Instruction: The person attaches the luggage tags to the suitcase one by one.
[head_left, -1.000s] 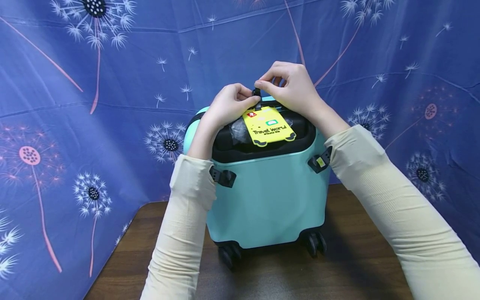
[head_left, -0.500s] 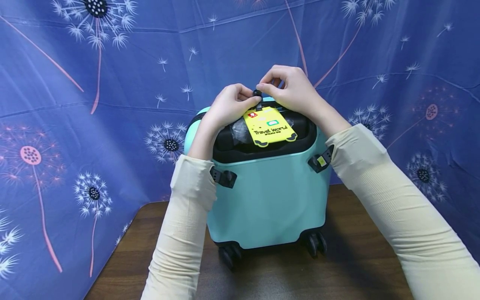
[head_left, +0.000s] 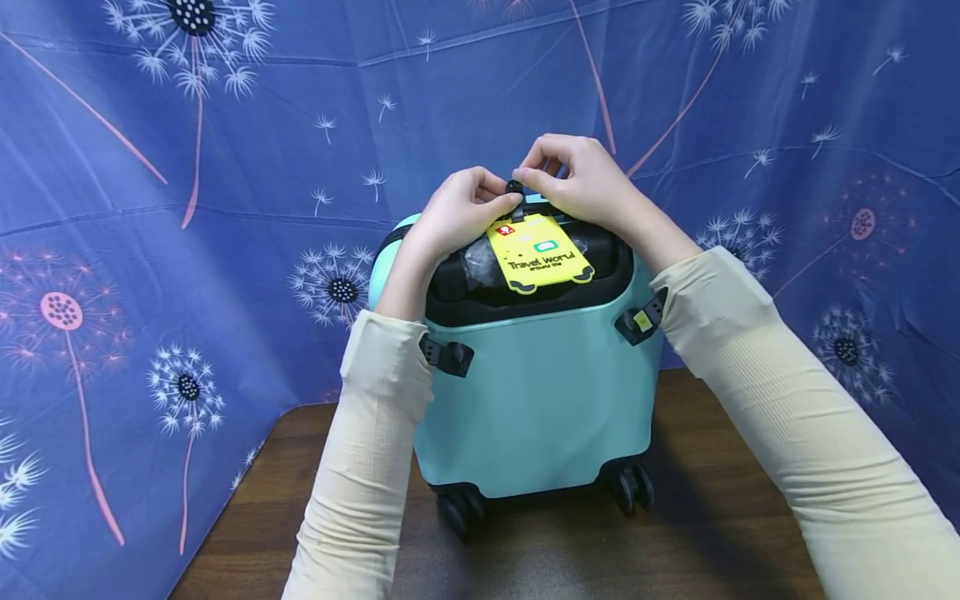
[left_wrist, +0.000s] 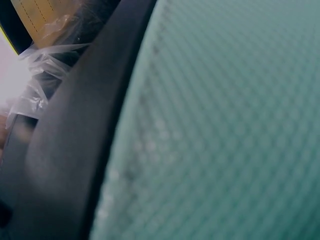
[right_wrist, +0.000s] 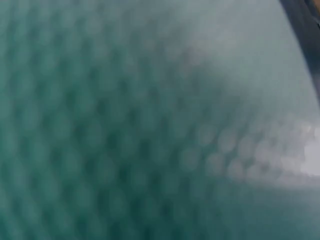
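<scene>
A turquoise suitcase [head_left: 532, 400] stands upright on its wheels. Over its black top panel lies a yellow luggage tag [head_left: 536, 254] printed "Travel World", with a short black strap [head_left: 516, 188] rising from its upper end. My left hand [head_left: 467, 207] pinches this strap between thumb and fingers from the left. From the right, my right hand [head_left: 581, 179] has thumb and forefinger pinched at the strap's top end. The strap's far side is hidden by the fingers. Both wrist views show mostly the textured suitcase shell [left_wrist: 225, 125], close up and blurred; neither shows the fingers.
Clear plastic wrap [left_wrist: 45, 65] covers part of the suitcase handle beneath the tag. The suitcase stands on a dark wooden table [head_left: 540, 558], in front of a blue dandelion-print cloth [head_left: 262, 167]. Black wrist cameras [head_left: 448, 357] hang close to the shell.
My right hand has come down slightly, and the strap's top end sits lower, bent over. The left hand, tag and suitcase stay almost where they were.
</scene>
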